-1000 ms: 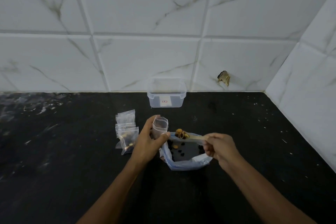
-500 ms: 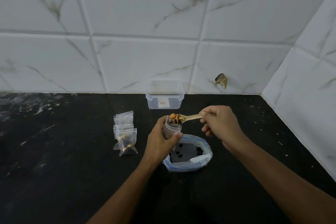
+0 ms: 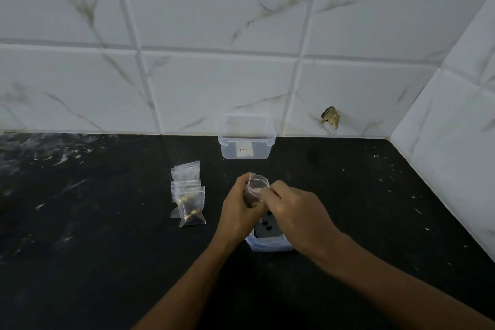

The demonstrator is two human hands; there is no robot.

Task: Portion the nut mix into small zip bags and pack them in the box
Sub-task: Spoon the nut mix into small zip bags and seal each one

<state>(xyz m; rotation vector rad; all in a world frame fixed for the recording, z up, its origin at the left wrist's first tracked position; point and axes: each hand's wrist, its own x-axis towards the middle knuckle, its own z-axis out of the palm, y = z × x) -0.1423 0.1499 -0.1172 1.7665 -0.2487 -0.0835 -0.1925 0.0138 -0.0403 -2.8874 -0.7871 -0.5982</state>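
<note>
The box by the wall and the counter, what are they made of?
The box looks like clear, slightly frosted plastic: the wall shows through its sides. The counter looks like black polished stone, perhaps granite: dark, smooth, with pale smears; which stone is unclear.

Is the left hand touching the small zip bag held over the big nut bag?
Touching. The head view shows the left hand with its fingers wrapped round the small zip bag, holding it upright.

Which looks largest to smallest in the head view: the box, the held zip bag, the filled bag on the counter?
1. box
2. filled bag, though it lies nearer the camera
3. held zip bag, partly hidden by the left hand and right hand, so unsure
</note>
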